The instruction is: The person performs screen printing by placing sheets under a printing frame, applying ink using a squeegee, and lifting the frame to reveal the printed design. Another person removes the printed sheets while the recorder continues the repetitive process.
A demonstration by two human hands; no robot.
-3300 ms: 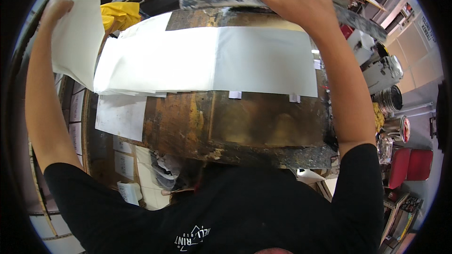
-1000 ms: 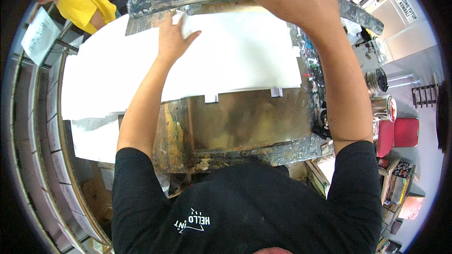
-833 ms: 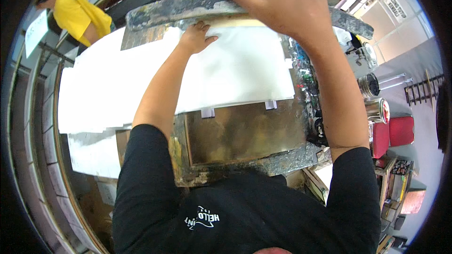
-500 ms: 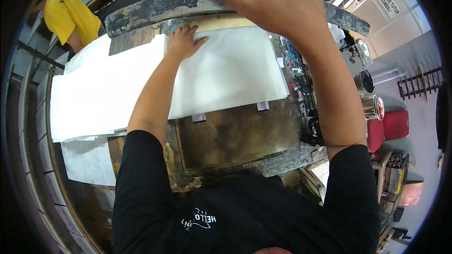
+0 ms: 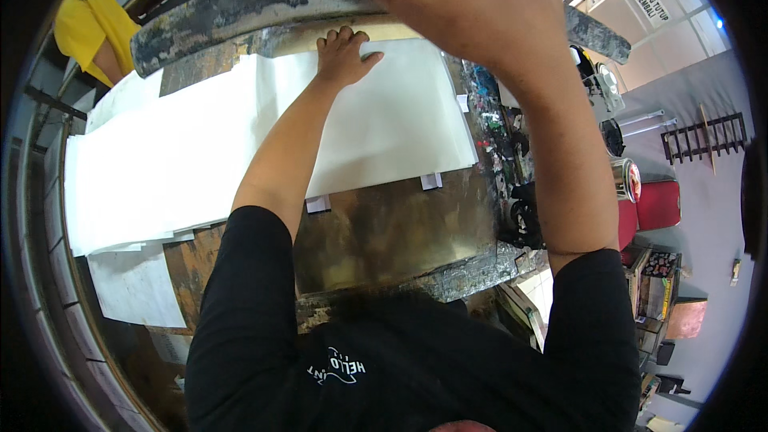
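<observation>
My left hand (image 5: pixel 344 52) lies flat, fingers spread, on the far edge of a white sheet of paper (image 5: pixel 400 128) spread on a stained brown printing board (image 5: pixel 392 232). Two small white tape tabs (image 5: pixel 430 182) mark the sheet's near edge. My right hand (image 5: pixel 464 16) is raised close to the camera, its fingers curled over the ink-crusted grey frame (image 5: pixel 240 16) that hangs tilted above the board's far side. The frame's right end (image 5: pixel 596 32) shows behind my right wrist.
More white sheets (image 5: pixel 160 168) overlap to the left of the board. A yellow cloth (image 5: pixel 92 28) hangs at the far left. At the right are paint-smeared clutter (image 5: pixel 500 120), a metal can (image 5: pixel 622 180) and a red seat (image 5: pixel 658 204).
My left hand came in from the far left, where it held a sheet, and now presses the paper at its far edge. My right hand stays on the frame.
</observation>
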